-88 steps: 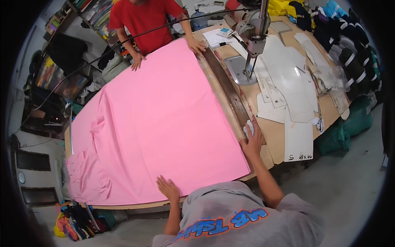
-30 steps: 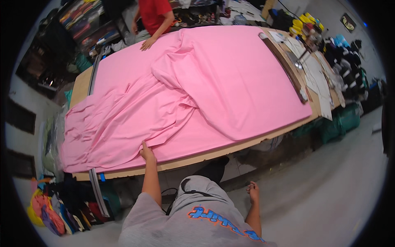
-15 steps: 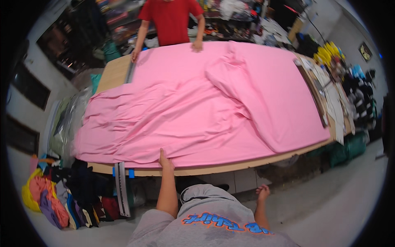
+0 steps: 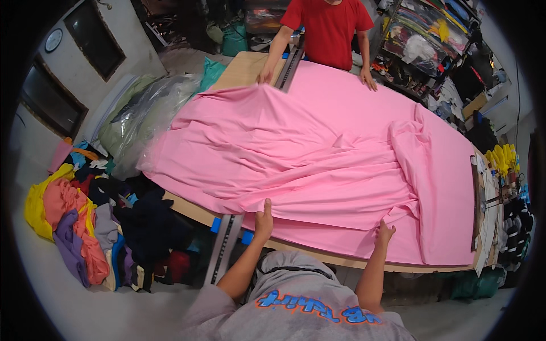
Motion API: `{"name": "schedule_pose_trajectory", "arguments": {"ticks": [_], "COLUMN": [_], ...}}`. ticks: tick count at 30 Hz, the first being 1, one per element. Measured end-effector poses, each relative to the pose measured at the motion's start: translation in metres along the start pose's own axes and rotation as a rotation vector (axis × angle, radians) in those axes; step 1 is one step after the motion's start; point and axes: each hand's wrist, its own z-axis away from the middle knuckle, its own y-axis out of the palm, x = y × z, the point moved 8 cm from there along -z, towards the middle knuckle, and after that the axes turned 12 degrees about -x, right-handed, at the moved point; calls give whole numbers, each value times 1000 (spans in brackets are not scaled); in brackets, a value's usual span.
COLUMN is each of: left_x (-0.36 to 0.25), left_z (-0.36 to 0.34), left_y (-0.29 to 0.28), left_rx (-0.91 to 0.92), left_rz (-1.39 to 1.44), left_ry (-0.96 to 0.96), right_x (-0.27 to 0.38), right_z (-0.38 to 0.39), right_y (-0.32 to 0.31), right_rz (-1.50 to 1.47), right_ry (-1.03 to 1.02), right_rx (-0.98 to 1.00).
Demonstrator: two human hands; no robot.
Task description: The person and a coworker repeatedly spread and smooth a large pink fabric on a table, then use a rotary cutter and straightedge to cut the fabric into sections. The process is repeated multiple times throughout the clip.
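A large pink fabric (image 4: 318, 142) covers most of the table, its upper layer bunched in long folds over a flat layer. My left hand (image 4: 264, 220) grips the near edge of the upper layer, thumb on top. To its right, my right hand (image 4: 385, 232) pinches the same edge and lifts a small peak in it. Across the table a person in a red shirt (image 4: 331, 31) pulls up the far edge with one hand (image 4: 265, 74). That person's other hand (image 4: 368, 79) is at the fabric's far side.
A slotted metal rail (image 4: 226, 245) with blue blocks juts past the table's near edge, left of my left hand. Its far end (image 4: 291, 67) shows beside the person in red. Piled colourful clothes (image 4: 68, 199) and plastic-wrapped rolls (image 4: 148, 116) stand left; yellow thread cones (image 4: 502, 159) stand right.
My view has swung left. My right hand has come up from beside my body and taken hold of the fabric edge. The other person's hand has moved from the rail to the fabric, raising it.
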Motion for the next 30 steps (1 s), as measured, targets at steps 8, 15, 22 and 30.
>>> {"name": "schedule_pose_trajectory", "arguments": {"ticks": [8, 15, 22, 30], "left_x": [2, 45, 106, 81], "left_z": [-83, -245, -203, -210], "left_y": [-148, -285, -153, -185], "left_rx": [-411, -483, -109, -483], "left_rz": [426, 530, 343, -322], "left_ry": [-279, -169, -709, 77], "right_x": [3, -22, -83, -70], "right_z": [125, 153, 95, 114], "right_y": [49, 42, -32, -76], "right_rz": [-282, -1117, -567, -145], "right_ry": [280, 508, 495, 226], "right_rx": [342, 314, -405, -463]}}
